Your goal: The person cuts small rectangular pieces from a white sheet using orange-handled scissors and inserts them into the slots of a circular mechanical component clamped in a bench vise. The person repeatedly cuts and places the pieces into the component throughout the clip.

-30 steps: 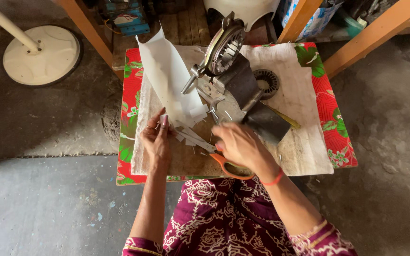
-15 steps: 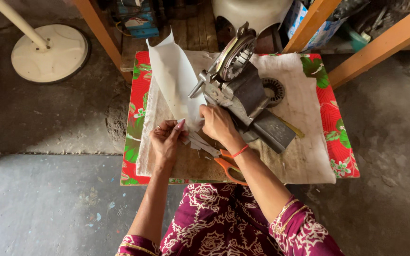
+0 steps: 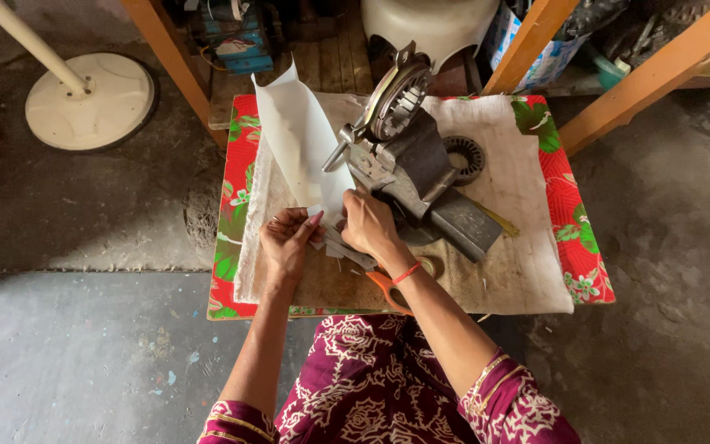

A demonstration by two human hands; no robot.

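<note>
Head view, white curled paper sheet (image 3: 299, 140), both-hand held

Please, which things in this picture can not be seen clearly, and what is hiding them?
- Scissors, head view: the right hand and wrist cover most of the blades and part of the orange handles.
- White sheet: its lower edge is hidden behind both hands; the left hand touches it.
- Metal machine: its base is partly behind the right hand.
- Shelf items at the top are cut off by the edge.

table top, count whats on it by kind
white sheet: 1
orange-handled scissors: 1
grey metal machine: 1
round ribbed metal ring: 1
cloths, one off-white over one red floral: 2
total: 6
</note>
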